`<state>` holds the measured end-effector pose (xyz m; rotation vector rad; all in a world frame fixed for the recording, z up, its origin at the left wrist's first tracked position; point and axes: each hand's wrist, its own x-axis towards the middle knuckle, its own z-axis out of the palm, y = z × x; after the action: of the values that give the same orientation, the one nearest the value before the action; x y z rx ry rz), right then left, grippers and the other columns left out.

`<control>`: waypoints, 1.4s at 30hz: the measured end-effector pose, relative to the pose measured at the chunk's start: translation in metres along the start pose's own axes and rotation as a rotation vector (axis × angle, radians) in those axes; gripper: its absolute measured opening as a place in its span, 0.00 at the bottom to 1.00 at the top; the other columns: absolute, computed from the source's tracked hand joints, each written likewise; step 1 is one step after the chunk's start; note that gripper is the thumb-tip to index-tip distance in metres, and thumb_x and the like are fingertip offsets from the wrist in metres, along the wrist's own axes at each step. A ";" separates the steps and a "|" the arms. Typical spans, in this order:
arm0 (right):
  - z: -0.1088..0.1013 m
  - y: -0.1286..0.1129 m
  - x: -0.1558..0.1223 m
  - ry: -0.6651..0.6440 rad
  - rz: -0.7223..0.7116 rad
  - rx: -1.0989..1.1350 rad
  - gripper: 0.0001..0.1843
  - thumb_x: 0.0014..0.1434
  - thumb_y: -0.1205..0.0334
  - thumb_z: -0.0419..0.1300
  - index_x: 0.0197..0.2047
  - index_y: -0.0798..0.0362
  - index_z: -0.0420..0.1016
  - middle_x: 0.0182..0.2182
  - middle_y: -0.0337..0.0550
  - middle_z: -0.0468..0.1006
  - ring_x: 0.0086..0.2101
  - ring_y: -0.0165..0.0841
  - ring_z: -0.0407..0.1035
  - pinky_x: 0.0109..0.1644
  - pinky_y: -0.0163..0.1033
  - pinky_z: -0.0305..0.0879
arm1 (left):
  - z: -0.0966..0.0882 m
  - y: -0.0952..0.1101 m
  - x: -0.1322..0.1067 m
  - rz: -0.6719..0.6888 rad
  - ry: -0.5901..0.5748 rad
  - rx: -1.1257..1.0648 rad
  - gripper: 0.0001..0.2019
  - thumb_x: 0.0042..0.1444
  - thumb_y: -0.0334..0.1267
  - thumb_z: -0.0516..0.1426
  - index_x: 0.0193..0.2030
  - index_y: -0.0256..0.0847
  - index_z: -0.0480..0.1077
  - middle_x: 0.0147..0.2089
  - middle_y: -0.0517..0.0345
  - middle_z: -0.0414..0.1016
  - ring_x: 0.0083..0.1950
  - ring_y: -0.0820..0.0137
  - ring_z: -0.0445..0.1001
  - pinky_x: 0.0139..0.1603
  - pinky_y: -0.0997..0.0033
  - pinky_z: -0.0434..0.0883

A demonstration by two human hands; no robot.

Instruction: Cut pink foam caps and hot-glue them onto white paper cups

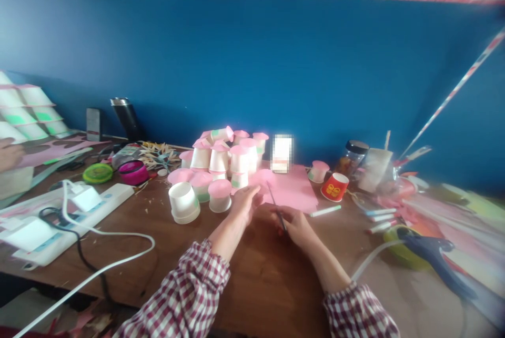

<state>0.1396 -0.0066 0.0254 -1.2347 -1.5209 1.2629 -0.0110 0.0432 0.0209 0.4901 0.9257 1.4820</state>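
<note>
My left hand [246,204] is closed at the near edge of a pale pink paper piece [263,178], the thumb and fingers pinching it. My right hand [298,226] grips dark-handled scissors [281,218], whose thin blade points up and away toward that paper. Larger pink sheets [302,185] lie flat just behind both hands. Left of my left hand stand upside-down paper cups with pink paper on top, one being a near cup [220,196]. Beside it a plain white cup [183,201] stands upside down.
A red cup [334,187] and a marker [325,211] lie right of the paper. Farther right is a blue glue gun [437,259]. A power strip [74,222] with a trailing white cable [130,235] occupies the left. Another person's hand [10,155] shows at the left edge.
</note>
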 end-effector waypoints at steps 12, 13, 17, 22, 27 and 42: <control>-0.014 0.006 0.005 -0.008 0.086 -0.034 0.21 0.47 0.46 0.63 0.35 0.57 0.74 0.18 0.35 0.69 0.18 0.26 0.63 0.21 0.32 0.58 | -0.008 0.002 0.011 0.087 0.133 0.064 0.11 0.39 0.36 0.65 0.29 0.36 0.69 0.22 0.63 0.69 0.22 0.79 0.68 0.26 0.78 0.66; -0.015 0.007 0.006 0.022 0.090 -0.025 0.22 0.47 0.45 0.63 0.35 0.57 0.74 0.19 0.36 0.70 0.18 0.27 0.64 0.20 0.31 0.57 | -0.009 0.002 0.011 0.090 0.135 0.079 0.11 0.38 0.36 0.64 0.28 0.36 0.69 0.22 0.64 0.69 0.22 0.79 0.67 0.26 0.78 0.65; -0.015 0.010 0.009 0.116 0.074 0.038 0.25 0.47 0.44 0.62 0.38 0.58 0.74 0.19 0.36 0.69 0.18 0.26 0.63 0.18 0.30 0.52 | -0.011 0.000 0.014 0.112 0.104 0.217 0.08 0.39 0.36 0.62 0.25 0.36 0.68 0.21 0.64 0.67 0.22 0.79 0.66 0.25 0.79 0.64; -0.015 0.010 0.011 0.215 0.096 0.197 0.30 0.45 0.42 0.64 0.43 0.58 0.74 0.21 0.37 0.70 0.19 0.26 0.64 0.18 0.29 0.51 | -0.015 -0.004 0.017 0.128 0.088 0.319 0.05 0.37 0.33 0.61 0.23 0.36 0.70 0.19 0.63 0.67 0.21 0.78 0.65 0.23 0.79 0.62; -0.015 0.010 0.011 0.240 0.085 0.207 0.28 0.44 0.43 0.65 0.40 0.58 0.75 0.20 0.37 0.70 0.19 0.25 0.64 0.17 0.29 0.51 | -0.015 -0.005 0.016 0.125 0.055 0.347 0.07 0.38 0.35 0.61 0.26 0.36 0.72 0.22 0.60 0.70 0.24 0.76 0.68 0.26 0.78 0.64; -0.015 0.012 0.012 0.240 0.090 0.290 0.29 0.45 0.42 0.64 0.42 0.57 0.73 0.21 0.36 0.70 0.20 0.25 0.63 0.19 0.28 0.50 | -0.013 -0.014 -0.002 0.819 0.109 1.332 0.21 0.51 0.36 0.56 0.54 0.39 0.67 0.60 0.42 0.64 0.60 0.51 0.61 0.58 0.55 0.58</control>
<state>0.1533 0.0084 0.0163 -1.2232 -1.0799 1.2888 -0.0121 0.0366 0.0034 1.9374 1.8938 1.3761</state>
